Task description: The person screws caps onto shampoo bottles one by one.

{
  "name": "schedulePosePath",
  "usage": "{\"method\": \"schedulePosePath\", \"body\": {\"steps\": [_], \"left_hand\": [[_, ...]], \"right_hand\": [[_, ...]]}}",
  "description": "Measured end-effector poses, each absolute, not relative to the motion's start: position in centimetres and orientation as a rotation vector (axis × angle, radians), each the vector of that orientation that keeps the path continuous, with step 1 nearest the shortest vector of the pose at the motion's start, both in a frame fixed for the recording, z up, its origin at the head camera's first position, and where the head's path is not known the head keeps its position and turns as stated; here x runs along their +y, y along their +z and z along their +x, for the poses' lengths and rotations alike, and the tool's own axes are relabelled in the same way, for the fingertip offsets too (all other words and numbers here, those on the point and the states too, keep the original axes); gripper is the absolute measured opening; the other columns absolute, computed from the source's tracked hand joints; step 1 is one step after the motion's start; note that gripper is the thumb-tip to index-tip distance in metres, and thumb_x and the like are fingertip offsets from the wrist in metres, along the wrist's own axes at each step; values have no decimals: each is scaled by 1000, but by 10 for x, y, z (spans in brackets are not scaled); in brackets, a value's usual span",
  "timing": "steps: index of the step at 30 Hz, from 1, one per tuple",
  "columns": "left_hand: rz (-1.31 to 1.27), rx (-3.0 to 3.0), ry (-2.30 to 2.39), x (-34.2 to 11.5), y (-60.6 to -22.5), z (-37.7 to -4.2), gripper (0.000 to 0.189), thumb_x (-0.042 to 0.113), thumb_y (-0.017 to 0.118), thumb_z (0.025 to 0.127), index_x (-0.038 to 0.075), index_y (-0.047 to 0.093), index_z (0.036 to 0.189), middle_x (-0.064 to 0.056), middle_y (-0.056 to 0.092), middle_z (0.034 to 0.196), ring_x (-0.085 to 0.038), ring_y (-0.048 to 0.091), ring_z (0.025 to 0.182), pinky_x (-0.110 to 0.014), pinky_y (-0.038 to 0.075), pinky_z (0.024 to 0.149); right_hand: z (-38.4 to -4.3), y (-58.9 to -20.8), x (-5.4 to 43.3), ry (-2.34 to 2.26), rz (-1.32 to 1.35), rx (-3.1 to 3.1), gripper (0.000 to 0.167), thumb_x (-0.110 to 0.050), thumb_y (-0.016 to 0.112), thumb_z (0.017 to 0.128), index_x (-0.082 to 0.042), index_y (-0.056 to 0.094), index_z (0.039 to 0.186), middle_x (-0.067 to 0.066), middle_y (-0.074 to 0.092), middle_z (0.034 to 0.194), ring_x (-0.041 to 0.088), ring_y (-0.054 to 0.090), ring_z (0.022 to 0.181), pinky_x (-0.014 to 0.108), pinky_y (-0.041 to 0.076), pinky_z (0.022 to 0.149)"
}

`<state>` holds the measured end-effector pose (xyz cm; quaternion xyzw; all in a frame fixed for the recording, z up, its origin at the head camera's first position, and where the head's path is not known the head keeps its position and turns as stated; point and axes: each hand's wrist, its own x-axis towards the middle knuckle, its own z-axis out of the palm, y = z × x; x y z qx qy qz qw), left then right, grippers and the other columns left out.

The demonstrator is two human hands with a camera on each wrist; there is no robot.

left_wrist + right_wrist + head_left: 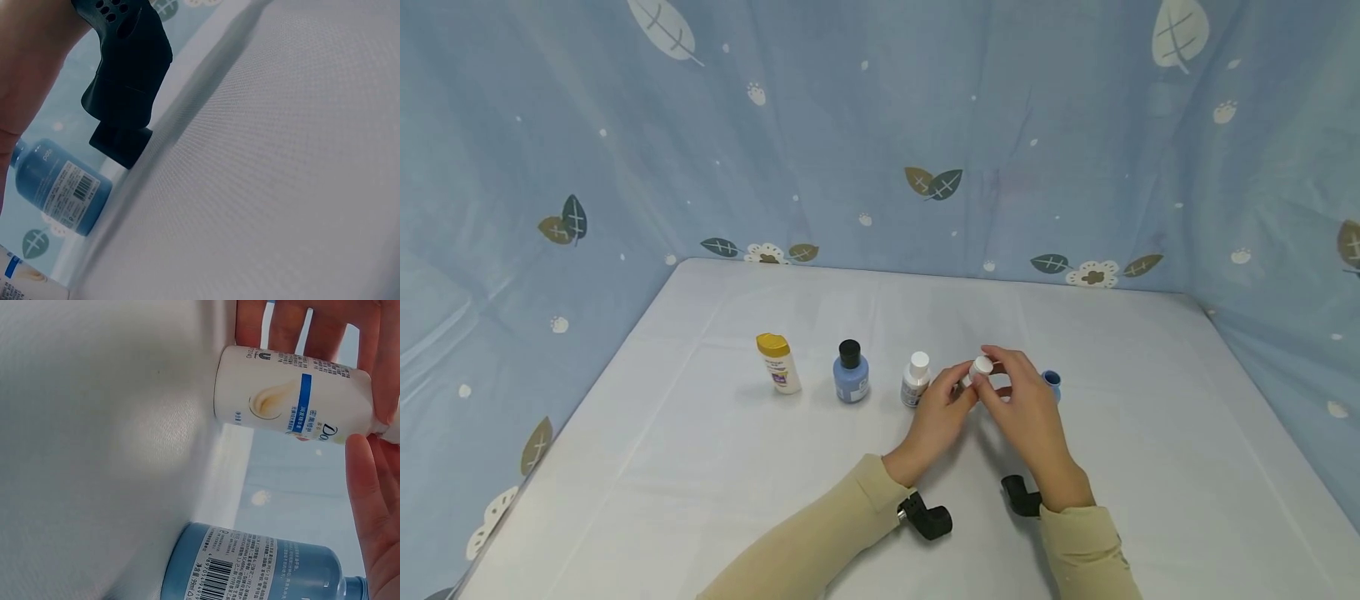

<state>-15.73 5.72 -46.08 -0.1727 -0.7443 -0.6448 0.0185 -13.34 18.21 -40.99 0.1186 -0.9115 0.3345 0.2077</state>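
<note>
Right of centre over the white tabletop (715, 467), a white labelled bottle (275, 400) stands upright between two hands, its base at or just above the surface. The left hand (934, 417) grips the body, while the right hand (1022, 408) pinches the white cap (982, 365) between thumb and fingers. The work looks like turning that cap, loosening or tightening (which of the two, I cannot tell). To do it well, I'd keep the left grip firm yet gentle, since a soft bottle may squirt, and twist straight about the neck without tilting. Elbow room matters too: a second white bottle (915, 385) stands just beside the left hand, a blue bottle (231, 562) beside the right.
</note>
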Motion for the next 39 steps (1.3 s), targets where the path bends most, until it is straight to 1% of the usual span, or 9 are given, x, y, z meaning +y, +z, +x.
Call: {"method": "schedulePosePath", "body": {"steps": [5,8,15,21,26,28,30,35,39], "left_hand": [[-539,-2308,-2001,57,-460,-157,34,30,53,90,20,54,123,5,55,108,-8,49,94,-24,42,81],[-538,-2307,-2001,57,-460,-156,34,32,53,90,22,54,123,6,55,104,-8,49,91,-24,43,79],[-525,-2320,-2007,57,-462,-157,35,32,52,90,22,53,124,6,55,103,-7,50,90,-23,44,76],[-518,-2334,-2010,56,-461,-157,36,32,52,90,22,52,125,6,54,107,-7,50,90,-23,44,75],[-518,-2337,-2009,56,-461,-157,35,31,51,91,23,52,125,6,54,105,-8,48,86,-22,44,73],[-527,-2323,-2018,56,-461,-157,35,31,52,91,23,52,124,6,54,106,-7,47,87,-22,44,74],[-524,-2320,-2037,54,-456,-154,35,27,52,91,20,52,125,4,54,110,-10,49,92,-24,44,78],[-516,-2339,-2012,55,-457,-155,34,25,53,91,21,53,125,6,53,117,-10,49,100,-25,42,82],[-501,-2356,-1967,57,-463,-158,33,28,53,90,25,54,123,9,53,115,-7,50,95,-24,43,78]], "right_hand": [[-134,-412,184,872,359,-2530,41,-4,53,82,-14,54,122,1,56,114,15,56,87,31,48,66],[-134,-413,184,848,369,-2517,42,0,51,81,-14,57,119,-1,57,114,13,56,84,30,48,66],[-134,-413,184,887,373,-2515,33,-9,55,86,-12,57,119,3,57,113,16,57,89,32,49,65],[-134,-413,184,921,332,-2545,34,-14,58,86,-11,56,119,2,55,112,15,55,94,30,50,67],[-135,-413,185,929,304,-2547,34,-18,61,85,-12,56,117,1,55,109,14,55,94,28,50,68],[-135,-413,184,937,300,-2541,34,-18,62,84,-12,56,116,1,55,108,14,55,94,29,50,67],[-135,-413,184,947,292,-2540,33,-19,63,83,-12,55,115,1,56,107,14,55,94,30,50,67],[-135,-414,184,959,276,-2536,34,-22,64,83,-12,55,114,1,56,105,16,55,94,32,50,68],[-136,-414,184,952,283,-2527,35,-22,65,83,-12,55,115,1,56,103,16,55,94,32,50,67]]}}
